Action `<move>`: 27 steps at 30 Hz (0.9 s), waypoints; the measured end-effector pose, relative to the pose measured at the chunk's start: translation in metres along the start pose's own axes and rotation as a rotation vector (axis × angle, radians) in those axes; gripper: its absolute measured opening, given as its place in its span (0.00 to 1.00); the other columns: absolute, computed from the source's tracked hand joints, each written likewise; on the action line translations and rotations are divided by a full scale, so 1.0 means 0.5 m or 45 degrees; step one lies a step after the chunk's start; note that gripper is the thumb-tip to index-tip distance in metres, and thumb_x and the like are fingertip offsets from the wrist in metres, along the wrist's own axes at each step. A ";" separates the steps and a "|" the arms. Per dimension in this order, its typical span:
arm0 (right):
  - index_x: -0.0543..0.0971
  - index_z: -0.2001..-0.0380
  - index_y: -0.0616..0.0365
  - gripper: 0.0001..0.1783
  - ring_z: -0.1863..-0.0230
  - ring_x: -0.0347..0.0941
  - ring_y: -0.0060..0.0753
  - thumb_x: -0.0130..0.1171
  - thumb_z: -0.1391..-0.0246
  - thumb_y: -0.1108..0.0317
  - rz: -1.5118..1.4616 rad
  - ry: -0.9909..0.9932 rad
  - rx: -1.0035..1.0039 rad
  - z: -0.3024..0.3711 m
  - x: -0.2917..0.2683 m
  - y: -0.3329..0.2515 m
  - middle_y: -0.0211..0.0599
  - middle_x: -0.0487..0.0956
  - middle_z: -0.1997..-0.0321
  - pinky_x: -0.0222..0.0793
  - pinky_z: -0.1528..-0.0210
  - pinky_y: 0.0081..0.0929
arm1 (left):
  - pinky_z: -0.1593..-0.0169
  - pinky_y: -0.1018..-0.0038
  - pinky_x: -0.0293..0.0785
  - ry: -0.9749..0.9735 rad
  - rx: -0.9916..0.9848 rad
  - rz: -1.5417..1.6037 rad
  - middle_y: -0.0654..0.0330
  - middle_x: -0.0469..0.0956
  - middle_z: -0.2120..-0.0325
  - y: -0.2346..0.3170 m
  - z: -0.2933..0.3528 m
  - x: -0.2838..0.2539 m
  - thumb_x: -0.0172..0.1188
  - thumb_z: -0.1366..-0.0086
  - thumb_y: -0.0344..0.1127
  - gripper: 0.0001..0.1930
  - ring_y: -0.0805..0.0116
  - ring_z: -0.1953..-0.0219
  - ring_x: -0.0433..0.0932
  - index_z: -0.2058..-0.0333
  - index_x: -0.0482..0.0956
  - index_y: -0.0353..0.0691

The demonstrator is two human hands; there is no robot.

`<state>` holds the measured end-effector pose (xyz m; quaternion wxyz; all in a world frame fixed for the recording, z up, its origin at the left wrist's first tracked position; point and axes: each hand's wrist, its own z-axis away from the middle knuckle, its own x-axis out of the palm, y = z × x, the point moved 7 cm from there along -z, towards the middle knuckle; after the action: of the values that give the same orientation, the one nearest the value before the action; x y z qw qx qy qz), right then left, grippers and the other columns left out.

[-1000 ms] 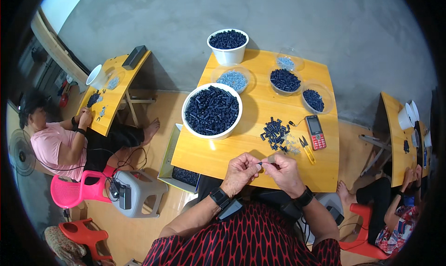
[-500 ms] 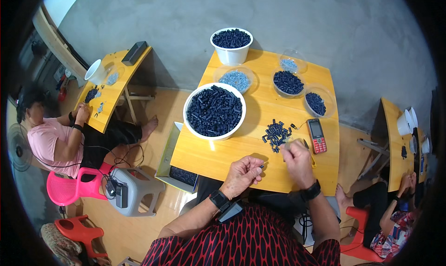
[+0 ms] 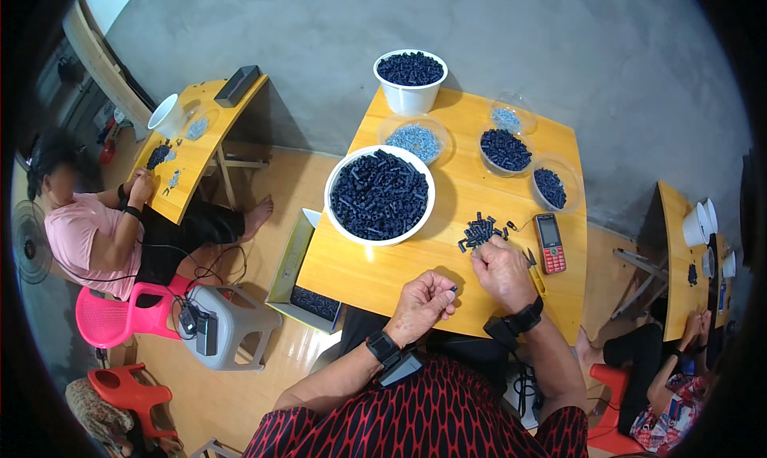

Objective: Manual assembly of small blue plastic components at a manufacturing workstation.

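Note:
Between the thumb and forefinger of my left hand [image 3: 422, 304] a small dark plastic tube [image 3: 454, 288] sticks out, above the near edge of the yellow table. My right hand [image 3: 503, 272] is closed, its curled fingers at the near side of a loose pile of short dark tubes [image 3: 481, 231]. What it grips, if anything, is hidden behind the fingers. To the right of that hand lie yellow-handled pliers or snips [image 3: 538, 280], partly covered by it, and a red-and-black keypad phone [image 3: 551, 244].
A large white bucket [image 3: 329, 206] full of dark tubes stands left of the pile, with another white bucket [image 3: 411, 100] behind. Clear tubs hold silvery small parts [image 3: 414, 141] and dark pieces [image 3: 505, 149]. Co-workers sit at side tables [image 3: 188, 185]. An open box [image 3: 289, 260] is on the floor.
My right hand has moved left and nearer the pile, uncovering more of the yellow-handled tool. The left hand still pinches its tube. The whole view has shifted slightly.

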<state>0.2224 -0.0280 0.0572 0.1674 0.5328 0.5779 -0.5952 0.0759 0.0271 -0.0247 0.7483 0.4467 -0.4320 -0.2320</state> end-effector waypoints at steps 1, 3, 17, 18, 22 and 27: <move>0.76 0.77 0.61 0.03 0.70 0.73 0.54 0.59 0.54 0.74 0.016 0.007 0.001 -0.001 0.001 0.000 0.45 0.74 0.72 0.69 0.67 0.46 | 0.70 0.82 0.74 0.000 0.000 0.002 0.66 0.77 0.72 -0.001 -0.001 -0.001 0.57 0.32 0.29 0.04 0.79 0.73 0.77 0.60 0.72 0.38; 0.77 0.77 0.60 0.02 0.70 0.73 0.53 0.59 0.54 0.74 0.013 0.001 -0.015 -0.002 0.008 0.004 0.44 0.74 0.73 0.69 0.68 0.45 | 0.70 0.82 0.74 -0.005 0.010 -0.014 0.66 0.77 0.72 -0.001 -0.003 -0.001 0.57 0.32 0.29 0.04 0.79 0.73 0.77 0.60 0.72 0.38; 0.80 0.75 0.58 0.02 0.70 0.74 0.51 0.61 0.52 0.73 -0.089 -0.135 -0.041 0.001 0.002 -0.008 0.42 0.74 0.73 0.68 0.68 0.43 | 0.72 0.83 0.73 0.028 -0.011 0.020 0.66 0.75 0.74 0.009 0.000 0.004 0.55 0.31 0.27 0.03 0.80 0.75 0.74 0.61 0.72 0.37; 0.80 0.75 0.59 0.02 0.69 0.74 0.51 0.60 0.52 0.73 -0.068 -0.148 -0.042 0.000 0.000 -0.012 0.43 0.74 0.73 0.69 0.67 0.42 | 0.72 0.83 0.73 0.035 -0.017 0.008 0.66 0.75 0.74 0.009 0.000 0.003 0.55 0.31 0.27 0.03 0.80 0.75 0.74 0.61 0.72 0.37; 0.79 0.73 0.61 0.02 0.68 0.74 0.53 0.60 0.51 0.74 -0.204 -0.048 -0.130 0.004 -0.013 -0.023 0.44 0.75 0.71 0.70 0.66 0.40 | 0.70 0.82 0.74 0.011 -0.008 0.015 0.65 0.77 0.72 0.006 -0.001 0.001 0.56 0.31 0.30 0.04 0.79 0.74 0.77 0.60 0.73 0.38; 0.78 0.70 0.64 0.03 0.68 0.76 0.42 0.59 0.49 0.76 -0.483 -0.102 -0.059 0.032 -0.012 -0.023 0.42 0.77 0.69 0.71 0.64 0.33 | 0.70 0.82 0.74 0.024 -0.006 -0.033 0.65 0.77 0.72 0.005 -0.003 -0.002 0.56 0.31 0.30 0.05 0.79 0.74 0.77 0.59 0.74 0.37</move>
<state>0.2082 -0.0414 0.0642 0.0872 0.3862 0.6744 -0.6232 0.0766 0.0298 -0.0233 0.7504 0.4527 -0.4183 -0.2386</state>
